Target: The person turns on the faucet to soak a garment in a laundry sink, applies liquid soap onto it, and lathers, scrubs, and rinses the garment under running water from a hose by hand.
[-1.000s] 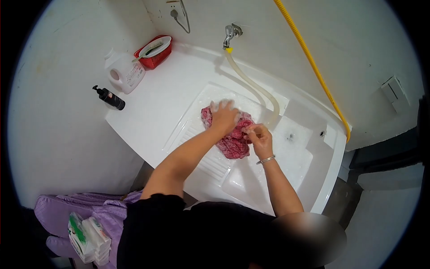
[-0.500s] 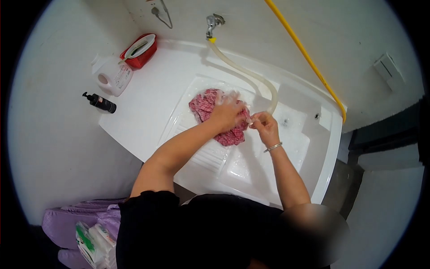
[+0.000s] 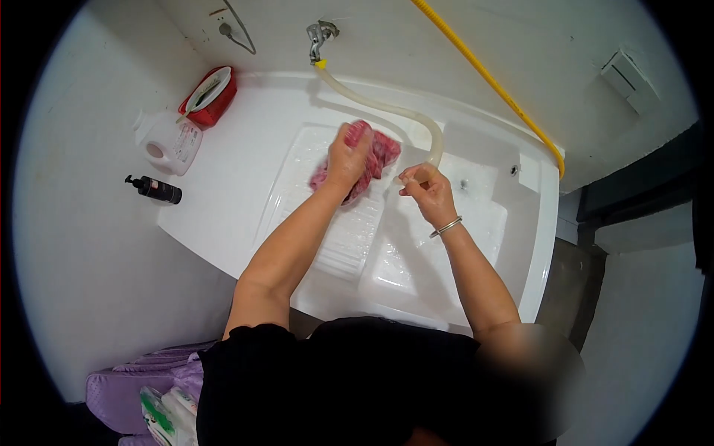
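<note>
My left hand (image 3: 346, 158) is closed round a bunched part of a wet red-and-white patterned cloth (image 3: 385, 152). Part of the cloth is raised in the fingers, slightly smeared by motion, and the rest lies over the ribbed washboard (image 3: 342, 249) of the white sink. To its right, my right hand (image 3: 431, 192), with a bangle on the wrist, is closed in a pinch over the basin. The pale hose (image 3: 405, 113) runs from the tap into this hand, and its end seems to sit between the fingers. The fingers partly hide it.
A chrome tap (image 3: 320, 41) is on the back wall. On the left ledge stand a red basin (image 3: 216, 108), a pinkish-white jug (image 3: 172, 145) and a black pump bottle (image 3: 158, 190). A yellow hose (image 3: 491, 82) runs down to the right corner of the sink basin (image 3: 476, 230).
My left hand has gone from lying spread over the cloth to gripping and lifting part of it. My right hand has come away from the cloth, still pinched. The view has shifted slightly.
</note>
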